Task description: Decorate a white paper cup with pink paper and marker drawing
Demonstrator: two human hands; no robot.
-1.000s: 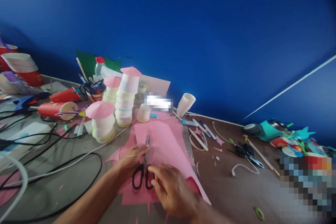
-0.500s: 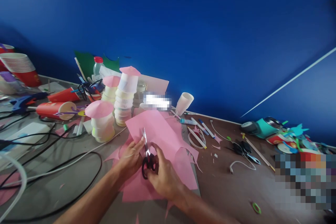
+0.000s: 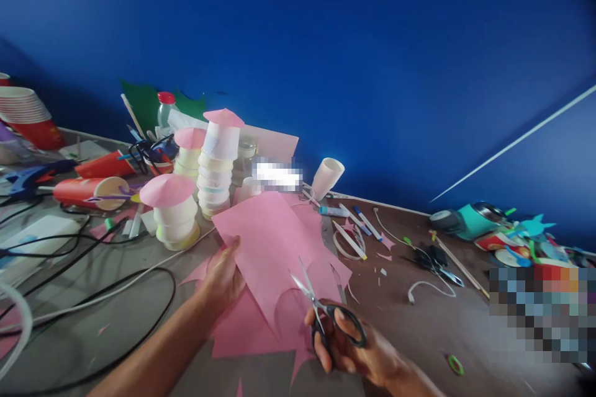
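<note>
My left hand [image 3: 224, 279] grips the left edge of a pink paper sheet [image 3: 267, 242], thumb on top and the other fingers hidden beneath. The sheet is tilted up, and a curved notch is cut into its lower edge. In my right hand [image 3: 347, 341] are black-handled scissors [image 3: 316, 305], fingers through the loops. Their blades are parted and point up and left, over the pink paper near the notch. Under the held sheet lies more pink paper [image 3: 242, 344], with pointed scraps at its edges.
Stacked white paper cups with pink cone tops [image 3: 218, 161] stand behind on the left. Red cups [image 3: 88, 191], a glue gun [image 3: 35, 178] and black cables [image 3: 153, 338] lie left. Markers [image 3: 349, 240], a white cup [image 3: 327, 178], pliers [image 3: 449, 276] and a teal cup [image 3: 477, 221] are right.
The scissors, closed and close to my left hand before, have moved right and down with my right hand, and the blades have parted. My left hand has shifted slightly left, holding the sheet's edge.
</note>
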